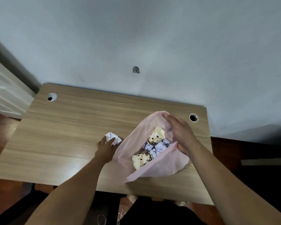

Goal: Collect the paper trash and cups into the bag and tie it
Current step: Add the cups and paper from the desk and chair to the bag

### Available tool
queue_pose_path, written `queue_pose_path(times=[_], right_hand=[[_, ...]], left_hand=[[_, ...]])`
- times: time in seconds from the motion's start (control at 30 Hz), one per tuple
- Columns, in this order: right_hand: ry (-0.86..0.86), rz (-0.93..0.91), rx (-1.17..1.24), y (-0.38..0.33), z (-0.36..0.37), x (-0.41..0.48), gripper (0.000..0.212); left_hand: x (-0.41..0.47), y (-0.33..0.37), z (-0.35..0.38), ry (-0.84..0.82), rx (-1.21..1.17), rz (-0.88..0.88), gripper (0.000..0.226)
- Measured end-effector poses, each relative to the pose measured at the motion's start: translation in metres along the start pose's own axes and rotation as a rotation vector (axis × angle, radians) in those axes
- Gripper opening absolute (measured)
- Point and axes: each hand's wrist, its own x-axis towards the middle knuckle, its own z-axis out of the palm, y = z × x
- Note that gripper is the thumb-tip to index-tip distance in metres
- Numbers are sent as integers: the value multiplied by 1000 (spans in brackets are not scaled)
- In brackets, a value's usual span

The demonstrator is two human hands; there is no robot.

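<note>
**Bag Mouth Being Held Open, Paper Wad Being Gripped**

The bench (pixel 63 127) is carrying the pink bag (pixel 161 166) near its right edge, with the bag's lower end nearing the front edge. The right hand (pixel 182 132) is clamping the far rim, apparently to hold the mouth wide. Two cups (pixel 156 135) and crumpled paper (pixel 159 146) are lying inside. The left hand (pixel 106 148) is gripping a paper wad (pixel 113 138) just beside the bag's left side. The short path in is looking unobstructed.

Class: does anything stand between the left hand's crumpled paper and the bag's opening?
Nothing visible does: the crumpled white paper ball in the left hand sits beside the pink plastic bag, which the right hand holds open.
</note>
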Motion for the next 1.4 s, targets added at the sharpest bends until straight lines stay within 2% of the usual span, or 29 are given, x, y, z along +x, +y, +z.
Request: queue_pose_path(times=[0.07,0.13,0.17,0.27,0.37,0.53,0.63,0.73,0.83,0.97,1.03,1.1,1.17,1.27,1.33,1.4], right_hand=[[-2,-7,3,-1,0,-3,26],[-7,-15,6,-1,-1,-6,27],[-13,-16,3,0,-2,-8,29],[4,-15,-5,3,-5,-9,33],[11,-13,-16,4,-6,-10,33],[29,9,-34,5,-3,-10,25],[48,24,-35,5,1,-6,28],[18,21,-35,2,3,-5,28],[25,2,0,-3,10,-8,23],[-7,-12,1,-6,15,-10,22],[-44,-8,17,-4,16,-12,21],[-61,-13,20,-4,18,-12,21],[-55,-20,20,-4,18,-11,21],[-39,-15,41,-5,17,-8,21],[-62,6,83,-8,18,-7,20],[-100,16,106,-12,21,-7,21]], left_hand=[[-16,-3,9,-6,2,-3,87],[-26,-7,19,52,7,11,61],[-28,-8,23,87,-2,17,54],[-29,-9,23,177,-146,-25,45],[-30,8,-3,347,-348,-43,48],[-69,80,-76,563,-540,402,52],[-105,119,-101,653,-527,675,49],[-129,142,-92,574,-441,861,47],[-128,147,-55,456,-357,901,50],[-105,140,-8,167,-251,743,54],[-97,138,3,-1,-141,653,76],[-93,139,6,-54,-79,644,91],[-97,143,-3,79,-128,706,72],[-111,136,-22,514,-151,719,38],[-117,117,-30,780,-194,578,45],[-117,86,-31,892,-266,383,74]])
